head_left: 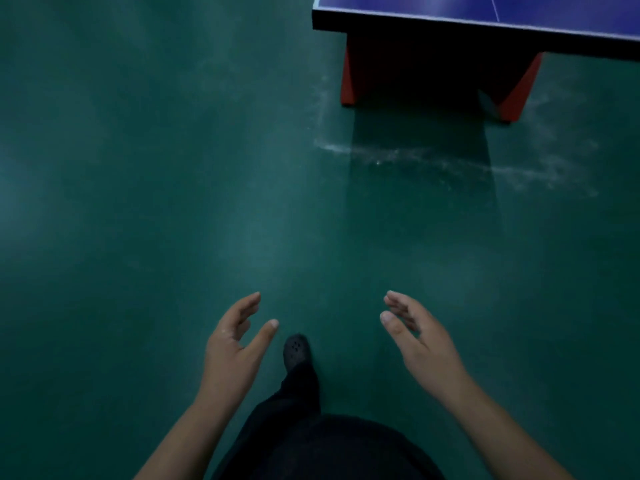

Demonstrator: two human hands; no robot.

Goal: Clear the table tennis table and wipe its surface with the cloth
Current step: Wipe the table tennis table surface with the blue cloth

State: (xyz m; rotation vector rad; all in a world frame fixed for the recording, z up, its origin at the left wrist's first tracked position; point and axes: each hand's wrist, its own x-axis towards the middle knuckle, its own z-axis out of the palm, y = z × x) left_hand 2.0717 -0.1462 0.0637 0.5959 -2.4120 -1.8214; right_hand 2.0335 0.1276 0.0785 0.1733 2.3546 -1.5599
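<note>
- left hand (232, 344) hangs low in the view over the floor, fingers loosely spread and a little curled, thumb out to the side, holding nothing.
- right hand (419, 336) hangs level with it, well apart from it, fingers relaxed and nearly straight, palm turned inward, also holding nothing.
- both bare forearms come in from the bottom edge, angled toward each other.
- table (485, 12) is at the top right, well apart from both hands; only one corner shows, with a blue top, white edge line and a thin white line running across it.
- the part of the top that shows has nothing on it; the rest is out of view.
- red legs (347, 77) stand under the table corner on the floor, with dark shadow between them.
- floor (138, 168) is dark green, with pale dusty scuffs (450, 161) in front of the legs.
- a dark shoe (295, 349) shows between the hands, with a dark trouser leg behind it.
- no cloth is in view.
</note>
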